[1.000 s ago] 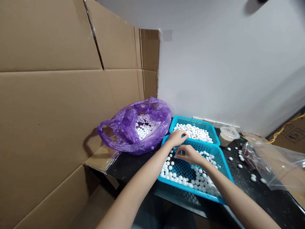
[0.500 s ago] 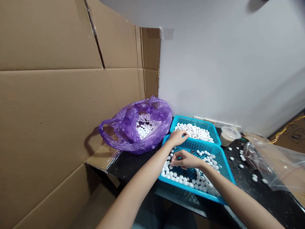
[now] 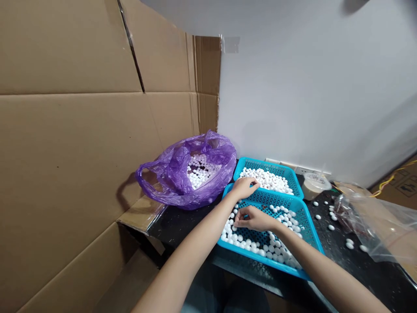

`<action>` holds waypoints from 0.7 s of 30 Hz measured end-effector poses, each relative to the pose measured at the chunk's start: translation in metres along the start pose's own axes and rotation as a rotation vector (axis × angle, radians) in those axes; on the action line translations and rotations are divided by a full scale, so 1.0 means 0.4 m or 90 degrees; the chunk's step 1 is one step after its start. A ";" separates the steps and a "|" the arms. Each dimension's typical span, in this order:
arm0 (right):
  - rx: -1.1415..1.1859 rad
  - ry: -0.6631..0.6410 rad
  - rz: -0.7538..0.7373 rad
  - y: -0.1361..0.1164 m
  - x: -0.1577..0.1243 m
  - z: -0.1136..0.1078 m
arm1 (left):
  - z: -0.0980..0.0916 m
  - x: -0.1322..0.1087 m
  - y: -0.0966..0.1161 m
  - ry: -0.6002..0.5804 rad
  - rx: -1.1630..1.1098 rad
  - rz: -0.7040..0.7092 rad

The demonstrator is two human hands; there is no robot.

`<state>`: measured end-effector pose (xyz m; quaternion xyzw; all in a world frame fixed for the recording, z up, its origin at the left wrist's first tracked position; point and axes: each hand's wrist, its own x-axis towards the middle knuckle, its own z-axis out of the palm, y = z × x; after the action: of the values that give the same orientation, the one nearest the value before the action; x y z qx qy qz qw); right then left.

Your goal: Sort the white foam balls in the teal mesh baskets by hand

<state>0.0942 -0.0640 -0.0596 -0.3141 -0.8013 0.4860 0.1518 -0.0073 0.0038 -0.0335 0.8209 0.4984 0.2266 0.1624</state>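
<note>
Two blue perforated baskets stand on a black table. The near basket (image 3: 310,229) holds several loose white balls (image 3: 257,246). The far basket (image 3: 295,182) holds a heap of white balls (image 3: 265,178). My left hand (image 3: 243,188) rests over the near basket's far left rim, fingers curled together; what they hold is hidden. Down inside the near basket, my right hand (image 3: 253,218) pinches its fingertips among the balls at the left part.
A purple plastic bag (image 3: 182,176) with white balls lies left of the baskets, against a tall cardboard wall (image 3: 81,143). A lidded cup (image 3: 313,185) and a clear plastic bag (image 3: 374,221) sit to the right, with stray white balls (image 3: 331,227) on the table.
My right hand moved left and toward me inside the near basket, down among the balls. My left hand stayed at the basket's rim.
</note>
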 end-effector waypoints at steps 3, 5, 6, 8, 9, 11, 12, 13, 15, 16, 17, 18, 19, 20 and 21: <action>0.011 -0.019 0.025 -0.005 -0.004 0.000 | 0.003 0.001 -0.003 0.002 0.003 0.003; 0.025 -0.037 0.044 -0.009 -0.008 0.000 | 0.005 0.002 -0.005 0.006 0.003 0.010; 0.033 -0.045 0.051 -0.012 -0.009 0.001 | 0.005 0.002 -0.006 0.008 0.002 0.014; 0.051 -0.056 0.068 -0.017 -0.012 0.001 | 0.006 0.002 -0.008 0.013 0.001 0.018; 0.063 -0.062 0.078 -0.019 -0.013 0.001 | 0.007 0.003 -0.009 0.014 0.001 0.018; 0.086 -0.069 0.095 -0.022 -0.014 0.002 | 0.007 0.003 -0.009 0.015 0.002 0.019; 0.094 -0.069 0.101 -0.022 -0.014 0.003 | 0.007 0.003 -0.009 0.015 0.002 0.020; 0.101 -0.069 0.105 -0.022 -0.013 0.003 | 0.007 0.003 -0.009 0.016 0.002 0.021; 0.107 -0.065 0.109 -0.020 -0.013 0.004 | 0.006 0.003 -0.008 0.019 -0.001 0.022; 0.106 -0.063 0.108 -0.018 -0.012 0.005 | 0.005 0.002 -0.007 0.019 -0.002 0.023; 0.106 -0.061 0.108 -0.017 -0.011 0.006 | 0.004 0.002 -0.005 0.019 -0.004 0.023; 0.106 -0.061 0.108 -0.015 -0.011 0.007 | 0.002 0.002 -0.004 0.019 -0.004 0.022; 0.105 -0.061 0.108 -0.014 -0.010 0.007 | 0.001 0.001 -0.003 0.017 -0.005 0.020; 0.105 -0.061 0.108 -0.013 -0.009 0.007 | 0.000 0.001 -0.001 0.015 -0.005 0.019; 0.105 -0.062 0.109 -0.012 -0.009 0.007 | -0.001 0.000 0.000 0.013 -0.006 0.017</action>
<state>0.0934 -0.0699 -0.0564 -0.3443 -0.7353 0.5759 0.0959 -0.0076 0.0040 -0.0332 0.8245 0.4878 0.2397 0.1577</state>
